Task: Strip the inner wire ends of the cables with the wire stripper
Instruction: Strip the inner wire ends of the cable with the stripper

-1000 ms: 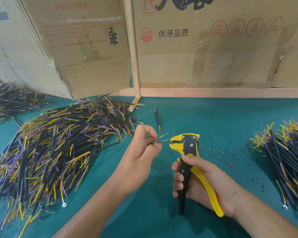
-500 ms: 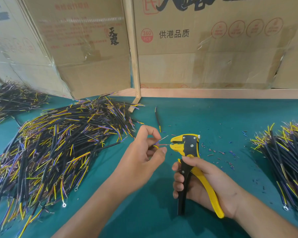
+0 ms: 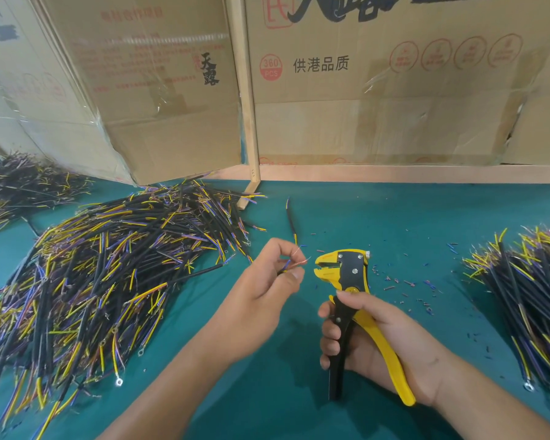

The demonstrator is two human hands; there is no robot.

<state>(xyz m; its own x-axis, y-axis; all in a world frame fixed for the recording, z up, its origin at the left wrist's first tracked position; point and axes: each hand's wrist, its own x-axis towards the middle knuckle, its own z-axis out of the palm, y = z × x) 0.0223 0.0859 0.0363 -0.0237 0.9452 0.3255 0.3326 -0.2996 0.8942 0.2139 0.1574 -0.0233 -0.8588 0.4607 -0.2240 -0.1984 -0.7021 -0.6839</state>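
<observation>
One thin wire end (image 3: 300, 263) pinched in my left hand (image 3: 261, 292), just beside the stripper (image 3: 346, 274) gripped in my right hand (image 3: 375, 338): feed it straight between the parted jaws, then squeeze evenly.

**Wire end comes out of the stripper**

We see the left hand (image 3: 261, 290) now draw its pinched cable (image 3: 294, 265) back from the wire stripper (image 3: 346, 274); half a second ago the wire tip sat at the stripper's mouth, now a gap separates them.
</observation>
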